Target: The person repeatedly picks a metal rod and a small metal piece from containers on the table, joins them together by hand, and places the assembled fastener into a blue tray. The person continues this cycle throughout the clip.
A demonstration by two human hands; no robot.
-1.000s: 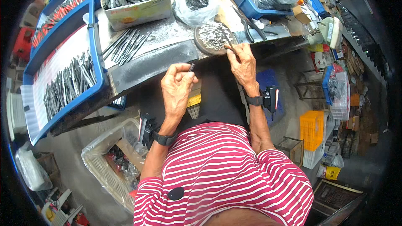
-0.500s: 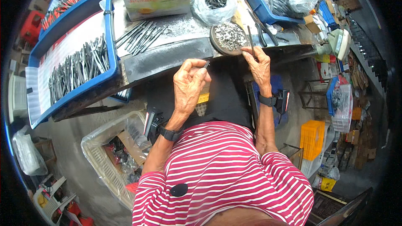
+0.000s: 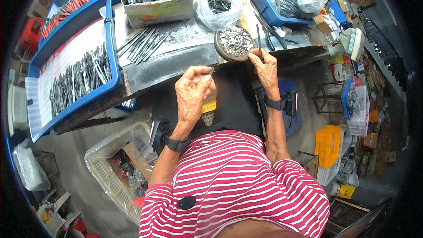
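Observation:
My left hand (image 3: 189, 97) is raised just off the bench's front edge. Its thumb and fingers pinch a small dark piece (image 3: 212, 71), mostly hidden by the fingertips. To its right, my right hand (image 3: 267, 72) is closed on a thin dark rod (image 3: 258, 35) that points up and away from me. This hand is beside a round shallow dish (image 3: 220, 50) heaped with small shiny metal bits (image 3: 237, 40). A dark flat pad (image 3: 169, 65) lies along the bench edge, with several loose slim black metal pieces (image 3: 143, 46) behind it.
Blue trays of slim metal pieces stand at left, the nearest (image 3: 115, 68) jutting past the bench edge. Behind are a filled carton (image 3: 158, 12) and a plastic bag (image 3: 203, 15) of dark parts. Dark-handled pliers (image 3: 268, 39) lie right of the dish. A cream crate (image 3: 103, 172) is on the floor.
The bench and both hands sit slightly further left in the picture. Each hand keeps its hold, the left on the small piece, the right on the rod.

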